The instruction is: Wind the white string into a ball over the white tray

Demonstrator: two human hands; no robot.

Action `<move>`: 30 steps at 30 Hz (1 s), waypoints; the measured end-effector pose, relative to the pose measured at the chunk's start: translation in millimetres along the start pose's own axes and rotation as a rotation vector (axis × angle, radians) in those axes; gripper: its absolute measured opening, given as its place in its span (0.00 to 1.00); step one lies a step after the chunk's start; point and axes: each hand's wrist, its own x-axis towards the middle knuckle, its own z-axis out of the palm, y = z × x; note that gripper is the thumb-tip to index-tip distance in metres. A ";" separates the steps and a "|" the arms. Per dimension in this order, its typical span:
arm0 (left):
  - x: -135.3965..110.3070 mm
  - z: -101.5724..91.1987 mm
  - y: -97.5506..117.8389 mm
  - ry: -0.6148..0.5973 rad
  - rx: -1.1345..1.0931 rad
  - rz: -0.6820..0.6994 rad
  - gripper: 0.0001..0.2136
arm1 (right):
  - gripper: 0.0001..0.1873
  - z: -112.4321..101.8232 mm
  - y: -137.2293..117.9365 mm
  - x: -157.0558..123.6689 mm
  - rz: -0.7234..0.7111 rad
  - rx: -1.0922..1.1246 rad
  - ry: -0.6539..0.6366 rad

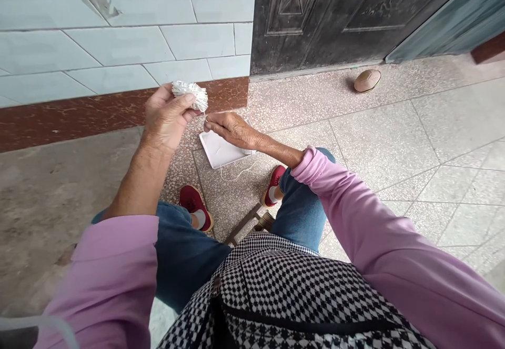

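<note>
My left hand (165, 117) is raised in front of me, fingers and thumb closed round a small ball of white thread (191, 94). Just to its right, my right hand (231, 128) pinches the loose strand of thread (205, 122) that hangs from the ball. The strand runs down and trails in loops over the floor (240, 172) between my feet. A flat white sheet (219, 150) lies on the floor tiles directly under my right hand.
I sit with knees apart in blue jeans and red shoes (195, 204); a checked bag (284, 296) rests on my lap. A tiled wall (118, 38) stands left, a dark carved door (335, 12) ahead. A small brown ball (366, 80) lies by the doorstep.
</note>
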 end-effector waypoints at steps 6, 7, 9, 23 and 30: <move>-2.2 1.7 -5.3 0.073 0.183 0.110 0.37 | 0.16 -13.3 -12.4 -3.4 -0.048 0.042 0.022; -4.0 3.4 -2.7 0.048 0.188 0.104 0.36 | 0.18 -20.9 -12.2 -2.9 -0.046 0.061 0.071; -9.2 7.4 5.7 -0.042 0.163 0.060 0.33 | 0.21 -37.2 -9.4 -2.0 -0.033 0.085 0.175; -9.8 11.1 13.3 -0.092 0.016 -0.023 0.33 | 0.18 -23.7 13.4 9.1 0.006 -0.027 0.051; 5.0 -4.9 -3.8 0.058 0.428 0.131 0.28 | 0.19 -22.7 0.6 -3.3 -0.079 -0.065 -0.041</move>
